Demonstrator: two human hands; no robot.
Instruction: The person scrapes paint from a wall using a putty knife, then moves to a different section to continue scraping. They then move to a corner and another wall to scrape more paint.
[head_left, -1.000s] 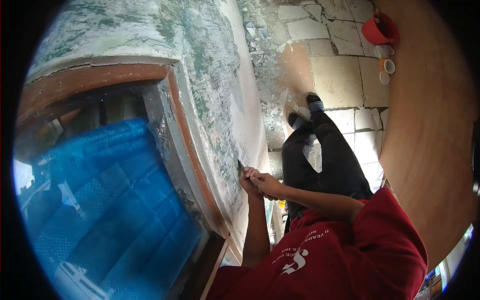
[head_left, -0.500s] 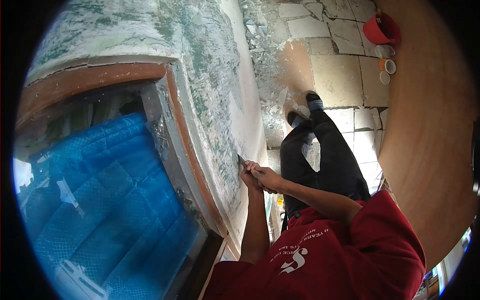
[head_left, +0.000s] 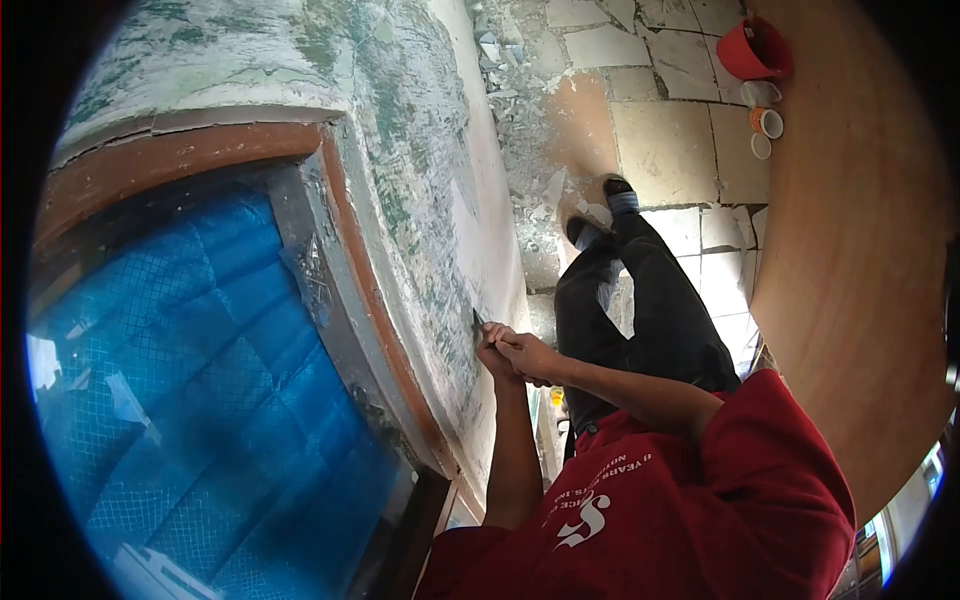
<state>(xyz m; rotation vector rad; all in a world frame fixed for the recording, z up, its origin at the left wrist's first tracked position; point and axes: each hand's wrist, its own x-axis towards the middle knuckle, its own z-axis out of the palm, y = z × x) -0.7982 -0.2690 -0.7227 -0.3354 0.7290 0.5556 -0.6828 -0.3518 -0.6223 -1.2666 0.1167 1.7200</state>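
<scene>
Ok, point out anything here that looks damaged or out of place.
The wall looks worn, its green and white coating patchy. Pale chips lie strewn along its base, like fallen debris. The floor tiles include irregular pieces with dark gaps between them, so they look broken.

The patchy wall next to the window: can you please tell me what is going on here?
A person holds a dark-bladed tool in both hands, the left hand nearer the blade and the right hand close against it. The blade is at the wall, which shows uneven white and green patches. Broken pieces lie along the foot of the wall, and a red bucket is farther off.
</scene>
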